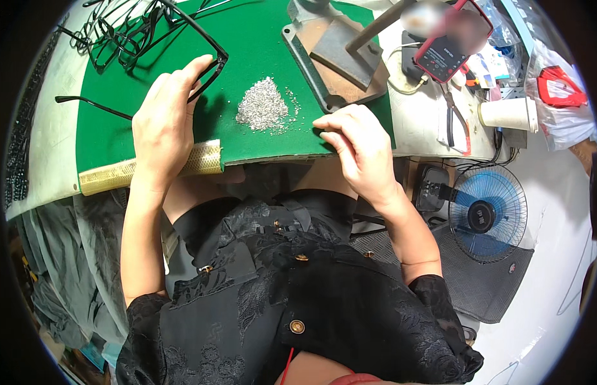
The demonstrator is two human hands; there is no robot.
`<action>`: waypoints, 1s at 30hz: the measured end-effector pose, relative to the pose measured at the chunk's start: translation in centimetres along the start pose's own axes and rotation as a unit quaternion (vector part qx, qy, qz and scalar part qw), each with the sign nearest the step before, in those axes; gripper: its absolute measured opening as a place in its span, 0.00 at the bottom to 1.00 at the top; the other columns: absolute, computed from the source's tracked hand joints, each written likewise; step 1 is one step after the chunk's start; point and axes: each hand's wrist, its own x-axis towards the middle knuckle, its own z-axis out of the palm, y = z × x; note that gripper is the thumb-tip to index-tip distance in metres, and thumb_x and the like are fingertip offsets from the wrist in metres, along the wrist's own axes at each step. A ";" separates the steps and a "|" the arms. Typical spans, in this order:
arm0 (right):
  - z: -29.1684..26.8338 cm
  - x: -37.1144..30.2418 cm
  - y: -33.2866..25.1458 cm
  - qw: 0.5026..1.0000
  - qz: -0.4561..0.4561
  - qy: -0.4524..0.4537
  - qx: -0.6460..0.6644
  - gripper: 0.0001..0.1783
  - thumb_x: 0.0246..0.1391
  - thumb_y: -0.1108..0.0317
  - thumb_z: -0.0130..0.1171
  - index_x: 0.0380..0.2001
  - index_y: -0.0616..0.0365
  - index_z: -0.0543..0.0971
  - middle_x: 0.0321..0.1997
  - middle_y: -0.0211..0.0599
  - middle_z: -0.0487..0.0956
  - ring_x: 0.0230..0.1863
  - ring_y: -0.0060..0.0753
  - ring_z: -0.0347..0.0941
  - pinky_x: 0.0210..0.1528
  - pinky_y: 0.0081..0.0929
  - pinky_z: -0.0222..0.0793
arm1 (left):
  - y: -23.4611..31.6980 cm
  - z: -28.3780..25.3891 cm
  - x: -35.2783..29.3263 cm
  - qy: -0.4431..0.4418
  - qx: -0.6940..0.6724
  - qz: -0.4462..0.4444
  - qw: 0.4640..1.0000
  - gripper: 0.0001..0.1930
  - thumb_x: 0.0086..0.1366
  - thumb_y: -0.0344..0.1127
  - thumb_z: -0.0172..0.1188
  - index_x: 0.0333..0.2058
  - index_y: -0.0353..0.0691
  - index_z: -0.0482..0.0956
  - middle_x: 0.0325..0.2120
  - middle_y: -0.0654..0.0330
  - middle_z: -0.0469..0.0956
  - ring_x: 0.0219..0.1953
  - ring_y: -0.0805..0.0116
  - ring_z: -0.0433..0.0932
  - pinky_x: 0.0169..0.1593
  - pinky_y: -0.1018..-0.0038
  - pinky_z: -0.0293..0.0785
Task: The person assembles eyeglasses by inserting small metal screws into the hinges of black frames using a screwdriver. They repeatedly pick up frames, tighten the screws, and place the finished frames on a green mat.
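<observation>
The left hand (162, 125) rests on a black spectacle frame (205, 67) lying on the green mat (260, 38); its fingers are pressed together over the frame's lens rim, and 1 thin black temple arm (93, 106) projects to the left from under the hand. The right hand (359, 151) sits at the mat's near edge, fingers curled with thumb and forefinger drawn together at the tip; whether they pinch anything cannot be told at this size. A heap of small silvery parts (263, 108), probably screws, lies on the mat between the 2 hands, nearer the right one and not touched by either. A strip of yellow mesh-like material (119, 173) runs along the mat's near-left edge, under the left wrist. A tangle of further black frames (122, 32) lies at the mat's far-left corner. A metal press base (337, 61) stands on the mat's far-right part. To its right, a phone in a red case (449, 38) leans upright, with pliers (458, 122) and a white paper cup (509, 114) on its side nearby. A clear bag bearing a red label (560, 86) occupies the far-right edge. A blue fan (488, 213) stands below the bench.
</observation>
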 end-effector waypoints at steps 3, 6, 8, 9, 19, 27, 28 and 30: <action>0.2 0.4 -0.3 1.000 0.026 -0.008 -0.005 0.08 0.45 0.79 0.62 0.31 0.60 0.78 0.29 0.37 0.75 0.32 0.38 0.73 0.36 0.29 0.69 | 0.0 0.1 0.0 0.003 -0.005 0.001 1.000 0.21 0.58 0.19 0.55 0.51 0.40 0.74 0.32 0.53 0.75 0.33 0.58 0.76 0.39 0.68 0.72; 0.3 0.8 -1.1 0.997 0.067 -0.016 -0.016 0.07 0.45 0.80 0.61 0.30 0.60 0.78 0.28 0.37 0.75 0.30 0.35 0.73 0.33 0.26 0.69 | 0.1 0.1 0.1 -0.005 -0.008 -0.003 1.000 0.21 0.57 0.18 0.55 0.51 0.39 0.74 0.32 0.53 0.75 0.33 0.58 0.76 0.38 0.68 0.72; 0.5 0.7 -1.5 0.996 0.087 -0.011 -0.029 0.08 0.44 0.81 0.61 0.30 0.60 0.78 0.27 0.37 0.75 0.29 0.35 0.72 0.33 0.27 0.68 | -0.2 0.5 0.2 0.022 -0.001 0.025 0.999 0.24 0.53 0.18 0.55 0.50 0.42 0.75 0.27 0.58 0.74 0.29 0.63 0.74 0.34 0.70 0.72; 0.6 0.6 -1.7 0.995 0.090 -0.006 -0.039 0.08 0.44 0.81 0.61 0.30 0.60 0.78 0.27 0.37 0.75 0.29 0.35 0.72 0.33 0.27 0.68 | -0.3 0.6 0.2 0.036 0.002 0.038 0.999 0.25 0.51 0.17 0.55 0.49 0.43 0.75 0.25 0.61 0.74 0.27 0.65 0.73 0.32 0.71 0.72; 1.4 0.5 -2.6 0.993 0.101 -0.003 -0.065 0.07 0.44 0.76 0.62 0.29 0.57 0.77 0.28 0.36 0.72 0.31 0.39 0.70 0.34 0.31 0.67 | -0.3 0.2 0.2 0.015 -0.018 0.042 0.999 0.26 0.51 0.17 0.54 0.50 0.41 0.74 0.27 0.59 0.73 0.29 0.63 0.73 0.33 0.70 0.71; 2.1 1.1 -2.9 0.985 0.096 -0.009 -0.146 0.08 0.44 0.71 0.64 0.26 0.55 0.74 0.27 0.33 0.71 0.32 0.36 0.71 0.33 0.31 0.68 | -0.4 0.5 0.2 0.032 -0.011 0.067 0.997 0.25 0.50 0.18 0.54 0.49 0.42 0.74 0.25 0.62 0.72 0.28 0.65 0.72 0.31 0.71 0.71; 2.1 1.2 -3.0 0.983 0.092 -0.013 -0.160 0.08 0.44 0.70 0.64 0.26 0.55 0.74 0.27 0.33 0.71 0.32 0.35 0.71 0.32 0.31 0.68 | -0.4 0.4 0.2 0.035 -0.012 0.063 0.997 0.25 0.51 0.18 0.55 0.49 0.42 0.75 0.26 0.61 0.73 0.28 0.65 0.72 0.31 0.71 0.71; 1.9 1.1 -2.8 0.981 0.081 -0.015 -0.177 0.09 0.44 0.70 0.64 0.26 0.55 0.73 0.27 0.33 0.71 0.33 0.35 0.71 0.33 0.31 0.68 | -0.2 0.1 0.2 0.041 -0.014 0.057 0.997 0.24 0.52 0.18 0.55 0.49 0.42 0.75 0.26 0.60 0.74 0.27 0.64 0.72 0.32 0.70 0.71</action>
